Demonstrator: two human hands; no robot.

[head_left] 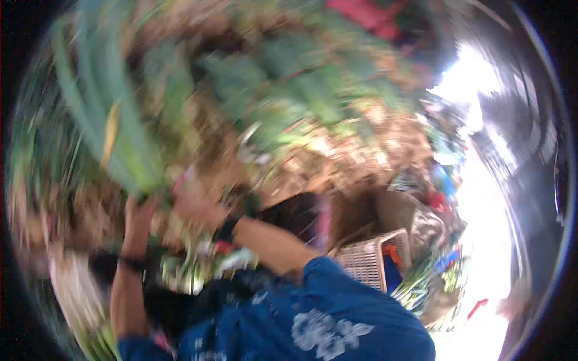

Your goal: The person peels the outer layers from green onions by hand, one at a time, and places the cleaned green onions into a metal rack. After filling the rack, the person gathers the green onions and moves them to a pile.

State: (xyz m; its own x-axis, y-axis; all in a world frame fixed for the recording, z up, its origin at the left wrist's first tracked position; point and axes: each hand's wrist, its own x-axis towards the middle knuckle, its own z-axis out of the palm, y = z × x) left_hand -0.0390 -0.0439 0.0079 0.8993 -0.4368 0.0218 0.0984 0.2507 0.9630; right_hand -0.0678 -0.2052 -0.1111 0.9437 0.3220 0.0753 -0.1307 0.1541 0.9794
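Broadly, heaped green stalks [307, 90] lie left of glaring white ground [486, 240].

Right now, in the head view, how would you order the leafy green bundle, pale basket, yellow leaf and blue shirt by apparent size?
1. Blue shirt, though the lower edge cuts it off
2. Leafy green bundle, slightly blurred
3. Pale basket
4. Yellow leaf, just a narrow strip

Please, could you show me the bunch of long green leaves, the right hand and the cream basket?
Bunch of long green leaves [125, 123]: head view, middle of the leaves.
Right hand [200, 203]: head view, middle of the blurred hand.
Cream basket [363, 262]: head view, its side wall with openings.
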